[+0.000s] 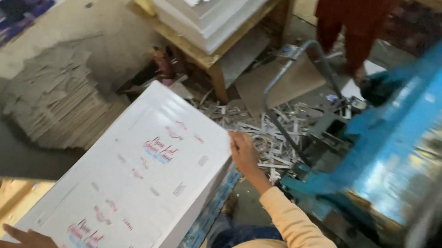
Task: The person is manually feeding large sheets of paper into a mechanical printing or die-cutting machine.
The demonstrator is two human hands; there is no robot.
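Observation:
A thick stack of white printed cardboard sheets (138, 181) runs from the bottom left up to the middle of the head view, with red and blue print on its top sheet. My right hand (243, 155) grips the stack's far right corner, the arm in a beige sleeve. My left hand (26, 240) holds the near left end at the bottom edge of the frame, fingers spread along the sheet's edge.
A blue metal machine (409, 139) fills the right side, with a grey lever handle (291, 76) in front of it. Paper offcuts (266, 130) litter the floor. A wooden table (208, 53) bears white sheets. Another person in red clothing (357, 16) stands behind. Grey cardboard piles (57, 101) lie left.

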